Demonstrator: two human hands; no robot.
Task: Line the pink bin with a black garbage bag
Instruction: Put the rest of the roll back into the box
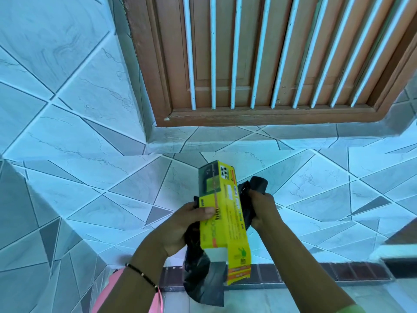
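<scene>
Two hands are showing, a left hand [180, 224] and a right hand [262, 210]. One yellow box [222, 213] and one black garbage bag [203, 281] are appearing between them. One pink bin [106, 290] is peeking in, and ten white bars [234, 53] are crossing one wooden window [270, 116].

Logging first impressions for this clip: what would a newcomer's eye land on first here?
The bright yellow box at centre, gripped by the left hand, with black garbage bag hanging below it. The right hand grips more black plastic beside it. Behind, a brown wooden window frame with white bars fills the top.
</scene>
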